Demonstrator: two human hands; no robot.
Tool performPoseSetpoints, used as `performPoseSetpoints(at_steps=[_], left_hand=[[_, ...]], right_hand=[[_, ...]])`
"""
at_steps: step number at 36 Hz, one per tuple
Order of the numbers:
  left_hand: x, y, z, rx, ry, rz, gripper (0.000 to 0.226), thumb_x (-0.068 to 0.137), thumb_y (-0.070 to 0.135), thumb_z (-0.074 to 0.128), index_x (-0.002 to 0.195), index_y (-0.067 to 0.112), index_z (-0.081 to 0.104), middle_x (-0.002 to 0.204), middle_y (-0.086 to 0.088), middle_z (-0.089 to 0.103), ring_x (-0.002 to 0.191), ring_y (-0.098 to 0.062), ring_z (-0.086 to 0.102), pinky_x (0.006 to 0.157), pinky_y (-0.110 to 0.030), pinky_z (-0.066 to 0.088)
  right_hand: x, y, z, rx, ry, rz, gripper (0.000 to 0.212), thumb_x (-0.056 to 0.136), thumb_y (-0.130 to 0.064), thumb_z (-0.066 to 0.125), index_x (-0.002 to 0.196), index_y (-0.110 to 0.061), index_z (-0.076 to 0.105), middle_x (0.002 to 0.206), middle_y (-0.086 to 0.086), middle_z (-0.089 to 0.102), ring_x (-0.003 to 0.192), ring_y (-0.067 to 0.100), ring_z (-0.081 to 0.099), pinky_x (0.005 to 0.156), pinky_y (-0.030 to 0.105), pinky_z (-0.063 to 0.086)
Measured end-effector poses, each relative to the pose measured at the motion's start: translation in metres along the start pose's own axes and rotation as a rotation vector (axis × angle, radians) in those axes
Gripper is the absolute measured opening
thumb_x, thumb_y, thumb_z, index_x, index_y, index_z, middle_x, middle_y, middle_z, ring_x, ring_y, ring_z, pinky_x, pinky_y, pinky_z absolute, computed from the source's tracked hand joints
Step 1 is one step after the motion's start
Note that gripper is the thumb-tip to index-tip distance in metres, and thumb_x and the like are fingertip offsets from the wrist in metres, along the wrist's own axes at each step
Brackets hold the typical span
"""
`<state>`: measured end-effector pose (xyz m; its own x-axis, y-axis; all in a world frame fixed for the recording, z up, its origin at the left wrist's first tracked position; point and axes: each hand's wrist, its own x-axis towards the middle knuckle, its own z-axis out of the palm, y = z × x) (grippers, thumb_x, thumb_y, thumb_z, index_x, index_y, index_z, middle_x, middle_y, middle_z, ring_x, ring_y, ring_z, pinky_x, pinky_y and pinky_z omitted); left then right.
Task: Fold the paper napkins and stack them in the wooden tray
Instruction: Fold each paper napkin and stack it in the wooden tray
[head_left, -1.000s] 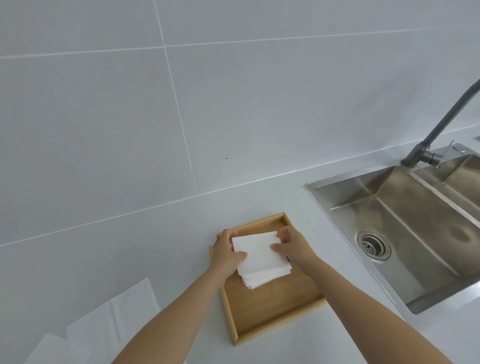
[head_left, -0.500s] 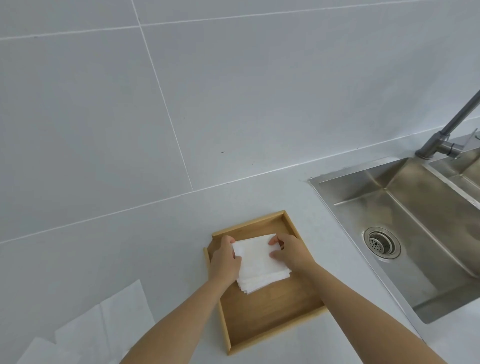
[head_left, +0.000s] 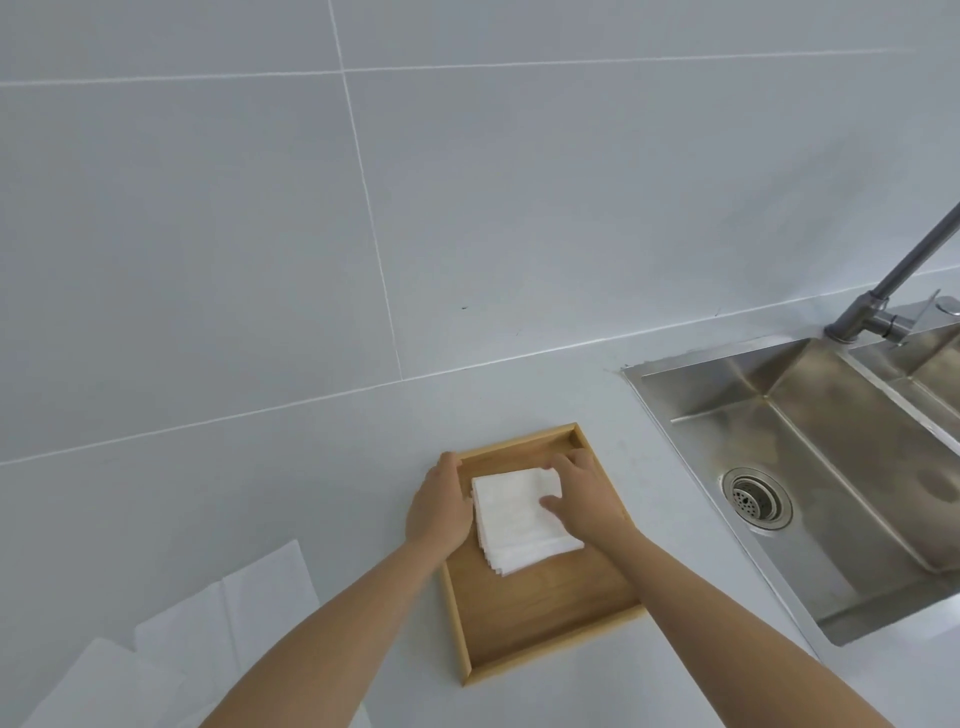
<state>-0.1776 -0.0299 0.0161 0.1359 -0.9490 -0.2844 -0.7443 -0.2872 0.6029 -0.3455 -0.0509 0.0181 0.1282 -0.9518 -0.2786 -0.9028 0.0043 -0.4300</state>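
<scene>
A wooden tray (head_left: 545, 623) lies on the pale counter in front of me. A stack of folded white napkins (head_left: 514, 525) rests in its far half. My left hand (head_left: 439, 506) presses against the stack's left side, over the tray's left rim. My right hand (head_left: 584, 499) lies flat on the stack's right part, fingers spread toward the far edge. Neither hand has lifted the stack. Several unfolded napkins (head_left: 171, 639) lie flat on the counter at the lower left.
A steel sink (head_left: 831, 467) with a drain (head_left: 756, 499) is sunk into the counter to the right of the tray. Its grey faucet (head_left: 893, 280) rises at the far right. A tiled wall (head_left: 467, 182) stands behind the counter.
Both hands have lowered the folded napkin onto the stack in the tray. The left hand slid to the stack's left side and the right hand flattened on top.
</scene>
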Motion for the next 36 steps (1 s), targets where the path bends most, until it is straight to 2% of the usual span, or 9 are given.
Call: performPoseSetpoints(at_steps=[3,7,13,17,23,29,36], left_hand=[[-0.005,-0.016,-0.024,0.030,0.028,-0.008,0.034,0.091,0.009,0.047,0.124,0.010,0.039,0.126,-0.011,0.051,0.108,-0.028,0.056,0.087,-0.037,0.046],[-0.015,-0.049,-0.057,0.047,0.064,-0.034,0.036,0.091,0.013,0.050,0.126,0.011,0.042,0.127,-0.011,0.050,0.106,-0.028,0.057,0.086,-0.035,0.046],[-0.042,-0.116,-0.102,0.063,0.026,-0.115,0.038,0.089,0.013,0.055,0.125,0.011,0.046,0.127,-0.013,0.049,0.109,-0.027,0.056,0.093,-0.035,0.045],[-0.065,-0.160,-0.127,0.083,-0.009,-0.167,0.039,0.089,0.012,0.055,0.126,0.011,0.046,0.130,-0.012,0.048,0.117,-0.025,0.051,0.095,-0.033,0.043],[-0.092,-0.212,-0.147,0.102,-0.046,-0.231,0.038,0.088,0.012,0.056,0.125,0.011,0.047,0.132,-0.012,0.047,0.117,-0.025,0.052,0.096,-0.034,0.044],[-0.106,-0.247,-0.158,0.152,-0.040,-0.265,0.041,0.090,0.015,0.054,0.129,0.013,0.044,0.134,-0.010,0.046,0.117,-0.025,0.052,0.096,-0.034,0.044],[-0.094,-0.252,-0.161,0.310,-0.102,-0.157,0.044,0.093,0.020,0.049,0.136,0.016,0.038,0.136,-0.010,0.045,0.124,-0.025,0.048,0.102,-0.035,0.041]], right_hand=[[-0.004,-0.024,0.000,-0.015,0.006,-0.069,0.047,0.093,-0.020,0.056,0.136,-0.015,0.039,0.144,0.008,0.035,0.130,0.024,0.037,0.099,0.031,0.042],[-0.009,-0.066,0.011,0.033,-0.024,-0.182,0.042,0.091,-0.016,0.057,0.130,-0.013,0.044,0.137,0.007,0.042,0.130,0.023,0.036,0.099,0.032,0.040],[-0.019,-0.129,0.045,0.048,-0.156,-0.278,0.051,0.088,-0.016,0.061,0.134,-0.015,0.040,0.140,0.007,0.040,0.132,0.024,0.034,0.105,0.035,0.037],[-0.028,-0.163,0.068,0.009,-0.236,-0.320,0.054,0.088,-0.020,0.062,0.136,-0.016,0.038,0.141,0.008,0.041,0.131,0.025,0.036,0.103,0.034,0.037],[-0.046,-0.197,0.100,-0.045,-0.358,-0.346,0.055,0.087,-0.020,0.063,0.136,-0.016,0.038,0.139,0.008,0.042,0.130,0.023,0.038,0.102,0.034,0.039],[-0.055,-0.223,0.125,-0.122,-0.401,-0.274,0.060,0.088,-0.024,0.063,0.139,-0.016,0.032,0.137,0.008,0.042,0.127,0.024,0.041,0.097,0.035,0.044],[-0.057,-0.230,0.144,-0.127,-0.358,-0.024,0.054,0.085,-0.028,0.064,0.128,-0.009,0.036,0.128,0.008,0.049,0.116,0.025,0.051,0.087,0.033,0.046]])
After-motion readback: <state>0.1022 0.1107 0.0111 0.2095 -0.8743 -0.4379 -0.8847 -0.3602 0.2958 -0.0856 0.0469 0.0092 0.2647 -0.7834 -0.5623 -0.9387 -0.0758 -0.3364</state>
